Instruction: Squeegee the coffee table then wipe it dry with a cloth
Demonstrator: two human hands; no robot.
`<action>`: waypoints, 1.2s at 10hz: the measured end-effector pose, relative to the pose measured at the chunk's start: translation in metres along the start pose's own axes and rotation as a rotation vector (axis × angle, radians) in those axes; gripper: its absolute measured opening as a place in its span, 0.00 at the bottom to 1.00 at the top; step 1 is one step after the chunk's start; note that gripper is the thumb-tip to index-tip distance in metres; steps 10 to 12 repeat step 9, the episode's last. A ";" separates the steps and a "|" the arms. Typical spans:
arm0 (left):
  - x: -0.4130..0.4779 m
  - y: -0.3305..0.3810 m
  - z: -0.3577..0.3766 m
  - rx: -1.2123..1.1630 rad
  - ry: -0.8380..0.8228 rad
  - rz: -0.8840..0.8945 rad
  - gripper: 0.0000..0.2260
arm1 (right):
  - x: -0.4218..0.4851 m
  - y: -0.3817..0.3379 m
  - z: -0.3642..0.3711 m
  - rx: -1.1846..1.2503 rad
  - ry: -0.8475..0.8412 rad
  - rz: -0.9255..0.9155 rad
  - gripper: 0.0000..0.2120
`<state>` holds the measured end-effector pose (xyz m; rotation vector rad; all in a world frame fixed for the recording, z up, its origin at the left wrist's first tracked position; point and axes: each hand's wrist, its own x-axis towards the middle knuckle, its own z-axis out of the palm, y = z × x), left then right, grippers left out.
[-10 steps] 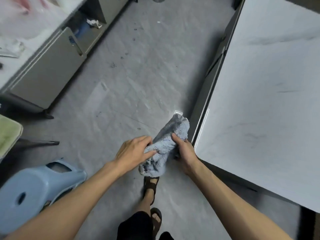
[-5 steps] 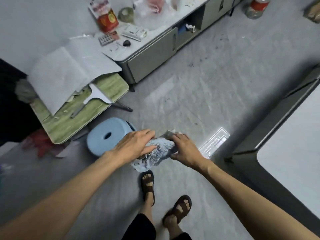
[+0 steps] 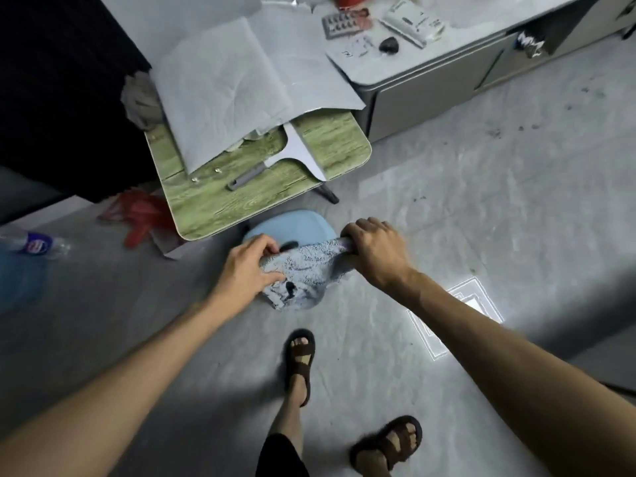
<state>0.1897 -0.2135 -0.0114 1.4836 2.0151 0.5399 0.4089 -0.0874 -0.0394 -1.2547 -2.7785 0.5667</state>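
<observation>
- Both hands grip one pale blue-grey terry cloth point(image 3: 306, 270) — left hand point(image 3: 246, 271) pinching one end, right hand point(image 3: 377, 251) fisted over the other — stretched above a light blue plastic stool point(image 3: 292, 223).
- Soft, limp and light, it sags between the grips; possibly damp, hard to tell.
- Best held bunched or by its edges.
- Grey-handled squeegee point(image 3: 282, 156) lies on the green wood-grain folding table point(image 3: 241, 197).

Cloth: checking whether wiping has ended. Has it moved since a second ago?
Yes. The cloth, held by both hands, left the coffee table's corner and now hangs over the blue stool.
</observation>
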 end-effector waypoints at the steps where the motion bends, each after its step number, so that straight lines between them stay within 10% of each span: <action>1: 0.035 -0.080 0.026 -0.041 0.028 -0.097 0.16 | 0.051 -0.008 0.077 0.060 -0.083 0.048 0.18; 4: 0.065 -0.187 0.060 -0.132 -0.129 -0.274 0.16 | 0.092 -0.013 0.153 0.179 -0.347 0.120 0.15; 7: 0.150 -0.265 0.089 -0.142 -0.014 -0.561 0.16 | 0.210 -0.005 0.229 0.364 -0.228 0.306 0.17; 9: 0.167 -0.259 0.087 -0.105 -0.309 -0.506 0.13 | 0.198 -0.005 0.245 0.397 -0.371 0.447 0.16; 12: 0.167 -0.259 0.087 -0.105 -0.309 -0.506 0.13 | 0.198 -0.005 0.245 0.397 -0.371 0.447 0.16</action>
